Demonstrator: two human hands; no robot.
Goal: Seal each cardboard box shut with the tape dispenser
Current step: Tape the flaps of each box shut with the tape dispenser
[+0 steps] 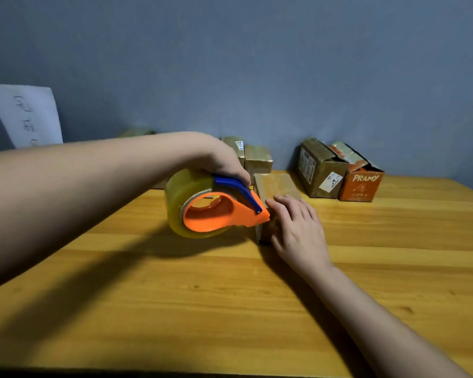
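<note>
The left hand (224,162) held the dispenser (216,205) in a closed grip over its blue top, orange nose touching the near left corner of the box (277,186) at mid-desk (175,296). The right hand (298,227) lay flat, fingers straight, pressing the box's near end.

Judged step: laying or cutting tape at that corner. To do it well, the right hand should keep the box pinned, the dispenser should stay low and square to the seam, and the tape end should be rubbed down before tearing.

Count: one dispenser, one tape roll (180,197). One box in hand; about four more along the wall (257,64), one orange (361,184). Something behind the left arm could not be made out.
</note>
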